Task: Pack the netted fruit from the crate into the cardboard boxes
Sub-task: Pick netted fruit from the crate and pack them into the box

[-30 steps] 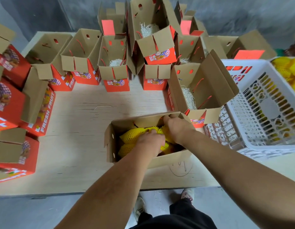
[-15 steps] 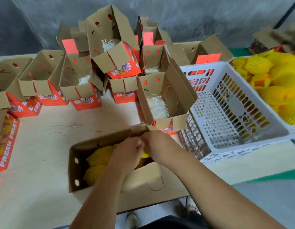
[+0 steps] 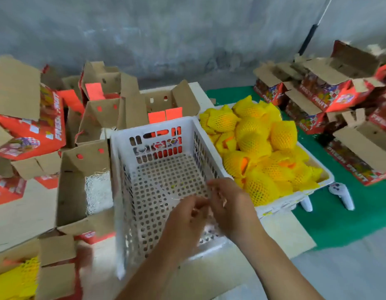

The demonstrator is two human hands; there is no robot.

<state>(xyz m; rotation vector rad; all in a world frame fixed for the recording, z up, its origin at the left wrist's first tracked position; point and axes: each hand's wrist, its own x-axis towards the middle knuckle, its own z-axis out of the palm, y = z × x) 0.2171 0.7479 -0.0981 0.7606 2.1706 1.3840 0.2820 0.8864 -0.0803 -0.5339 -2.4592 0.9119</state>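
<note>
On the table (image 3: 18, 221), both hands hover above the white crate (image 3: 153, 135).

"FRESH FRUIT" on red cardboard boxes (image 3: 330, 98), partly blurred; other print unreadable.

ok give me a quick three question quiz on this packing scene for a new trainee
1. True or false: the white crate under the hands holds netted fruit.
2. Where is the netted fruit piled? A) in the tray on the right B) on the green mat C) in the box with shredded paper
3. Fill in: the open box left of the white crate is lined with shredded ____.

Key
1. False; only its perforated floor shows.
2. A; it fills the white tray right of the crate.
3. Paper. The left hand and right hand hold no fruit.
</note>
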